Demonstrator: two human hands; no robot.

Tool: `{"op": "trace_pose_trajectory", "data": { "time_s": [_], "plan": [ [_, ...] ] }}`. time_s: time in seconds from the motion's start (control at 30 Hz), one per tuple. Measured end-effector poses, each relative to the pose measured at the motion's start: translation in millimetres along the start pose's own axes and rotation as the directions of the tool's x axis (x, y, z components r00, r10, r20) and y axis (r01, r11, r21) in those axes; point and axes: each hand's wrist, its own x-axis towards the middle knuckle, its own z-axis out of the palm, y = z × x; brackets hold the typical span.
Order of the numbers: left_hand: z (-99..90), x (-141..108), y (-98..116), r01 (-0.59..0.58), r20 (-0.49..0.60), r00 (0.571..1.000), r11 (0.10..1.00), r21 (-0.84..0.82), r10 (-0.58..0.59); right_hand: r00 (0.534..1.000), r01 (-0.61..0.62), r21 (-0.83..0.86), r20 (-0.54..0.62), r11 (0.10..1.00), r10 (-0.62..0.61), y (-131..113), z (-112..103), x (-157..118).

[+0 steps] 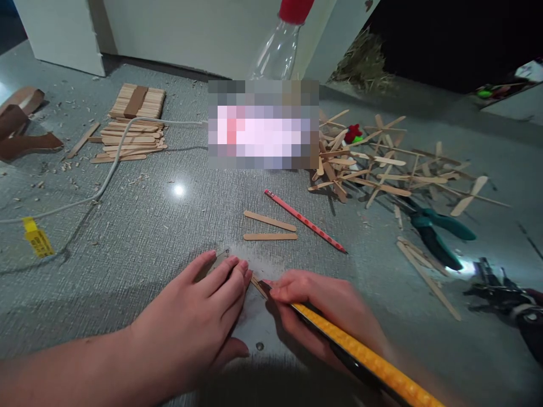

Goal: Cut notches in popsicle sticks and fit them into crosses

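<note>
My left hand (207,305) lies palm down on the work surface, its bent fingertips pressing on a wooden craft stick (257,286). Most of that stick is hidden under the fingers. Gripped in my right hand (322,305) is a utility knife (352,345) with a yellow and black handle. Its blade meets the stick just right of my left fingertips. Two more craft sticks (270,237) lie side by side beyond my hands. A pink pencil (305,220) rests slantwise to their right.
Bundled craft sticks (136,102) sit at the back left, crossed by a white cable (116,161). Joined sticks (382,164) form a heap at right, near teal-handled pliers (441,232). A red-capped clear bottle (278,48) stands behind a blurred patch. Wood shavings are scattered about.
</note>
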Motion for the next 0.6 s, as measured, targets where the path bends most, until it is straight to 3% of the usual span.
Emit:
{"op": "trace_pose_trajectory", "data": {
  "time_s": [0.2,0.6],
  "plan": [
    [0.2,1.5,-1.6,-0.018,-0.018,1.000,1.000,-0.014,0.018,0.990,-0.076,0.044,-0.113,0.996,0.081,2.3,4.3,-7.7],
    [3.0,0.8,-1.2,-0.036,-0.026,0.999,0.999,-0.011,0.036,0.995,-0.070,0.032,-0.073,0.997,0.072,2.3,4.8,-5.6]
  ]
}}
